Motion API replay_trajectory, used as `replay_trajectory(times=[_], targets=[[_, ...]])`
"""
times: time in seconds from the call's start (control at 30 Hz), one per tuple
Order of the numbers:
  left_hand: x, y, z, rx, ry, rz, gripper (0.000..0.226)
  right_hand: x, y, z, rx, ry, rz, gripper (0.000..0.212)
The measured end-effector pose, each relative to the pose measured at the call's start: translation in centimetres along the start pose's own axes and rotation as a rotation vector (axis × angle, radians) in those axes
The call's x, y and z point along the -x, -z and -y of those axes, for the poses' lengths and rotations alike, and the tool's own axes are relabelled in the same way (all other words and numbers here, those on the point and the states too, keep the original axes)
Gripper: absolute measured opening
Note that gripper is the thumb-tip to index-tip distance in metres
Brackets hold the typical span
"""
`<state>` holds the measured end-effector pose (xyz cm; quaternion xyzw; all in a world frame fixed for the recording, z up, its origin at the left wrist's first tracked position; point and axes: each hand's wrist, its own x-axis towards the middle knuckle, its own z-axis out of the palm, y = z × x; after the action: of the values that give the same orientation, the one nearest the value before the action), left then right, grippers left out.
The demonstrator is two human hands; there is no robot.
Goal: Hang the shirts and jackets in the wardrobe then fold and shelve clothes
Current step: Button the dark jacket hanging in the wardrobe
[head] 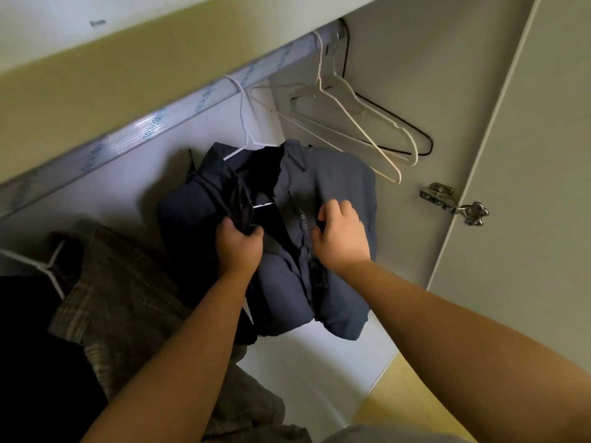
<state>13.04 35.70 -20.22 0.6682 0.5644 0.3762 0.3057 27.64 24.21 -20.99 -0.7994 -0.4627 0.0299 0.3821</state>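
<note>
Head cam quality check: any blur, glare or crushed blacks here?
Head view: right hand, gripping the navy jacket, motion-blurred at the fingers; left hand sharper; glare streaks on the plastic-wrapped rail; black garment lower left underexposed; wide-angle lens tilts the wardrobe door.

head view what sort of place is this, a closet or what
The inside of a wardrobe, probably at home: a hanging rail carries empty hangers and a dark blue jacket, and a door hinge shows on the right.

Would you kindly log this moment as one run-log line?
step: hanging | dark navy fabric jacket: on white wire hanger on plastic-wrapped rail | left hand: grips front edge | right hand: holds other front panel
</note>
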Motion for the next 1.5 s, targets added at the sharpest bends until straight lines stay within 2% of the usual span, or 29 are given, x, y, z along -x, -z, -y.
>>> replay_trajectory(times=[0.13, 0.27, 0.37, 0.47, 0.53, 0.67, 0.77, 0.83, 0.9, 1.0, 1.1, 1.17, 1.23, 1.3, 1.33, 1.43, 1.5], targets=[[0.8, -0.1, 0.6, 0.003, 0.007, -0.010, 0.053, 1.1, -0.8, -0.5, -0.061, -0.161, 0.246, 0.017], [2.0, 0.2, 1.3, -0.026, 0.045, 0.035, 0.058, 1.9, -1.6, -1.0, -0.023, -0.228, 0.404, 0.024], [2.9, 0.7, 1.6, -0.073, 0.042, 0.054, 0.052, 2.2, -2.0, -1.2, -0.006, -0.249, 0.523, 0.033], [3.8, 1.5, 1.5, -0.193, -0.017, 0.074, 0.040, 2.1, -2.5, -1.1, 0.055, -0.215, 0.666, 0.046], [4.3, 2.0, 1.0, -0.378, -0.038, 0.103, 0.036, 2.0, -2.9, -0.7, 0.155, -0.136, 0.756, 0.056], [5.2, 2.4, 0.0, -0.637, -0.031, 0.176, 0.048, 1.5, -3.8, 0.3, 0.497, 0.050, 0.850, 0.089], [6.2, 2.7, 0.1, -0.641, -0.056, 0.164, 0.064, 0.7, -4.3, 0.8, 0.706, 0.198, 0.814, 0.106], [7.1, 2.8, 0.3, -0.588, -0.105, 0.131, 0.090, -0.3, -4.2, 0.9, 0.756, 0.197, 0.771, 0.105], [8.2, 2.9, 0.5, -0.614, -0.305, 0.040, 0.111, -1.2, -3.9, 1.0, 0.787, 0.155, 0.734, 0.093], [9.3, 3.0, 1.0, -0.775, -0.692, -0.098, 0.100, -1.6, -3.2, 1.1, 0.812, 0.118, 0.666, 0.060], [9.4, 3.1, 1.3, -0.989, -0.935, -0.037, 0.070, -0.8, -3.1, 0.3, 0.726, 0.112, 0.587, 0.043], [9.2, 2.9, 1.1, -1.105, -0.960, 0.085, 0.028, 0.3, -3.3, -0.5, 0.658, 0.093, 0.519, 0.037], [9.1, 2.1, 1.1, -1.206, -0.902, 0.208, 0.021, 1.7, -3.3, -1.5, 0.595, 0.044, 0.475, 0.032], [9.0, 0.8, 1.4, -1.300, -0.675, 0.384, 0.004, 3.0, -2.9, -3.0, 0.556, 0.034, 0.427, 0.030], [8.8, 0.0, 2.4, -1.349, -0.572, 0.438, 0.016, 3.6, -2.5, -3.8, 0.538, 0.036, 0.398, 0.028], [8.4, -1.7, 4.3, -1.379, -0.491, 0.525, 0.035, 4.7, -1.2, -6.4, 0.430, 0.019, 0.293, 0.024], [8.3, -3.0, 5.1, -1.431, -0.440, 0.587, 0.039, 5.1, -0.3, -7.9, 0.314, -0.028, 0.228, 0.022]])
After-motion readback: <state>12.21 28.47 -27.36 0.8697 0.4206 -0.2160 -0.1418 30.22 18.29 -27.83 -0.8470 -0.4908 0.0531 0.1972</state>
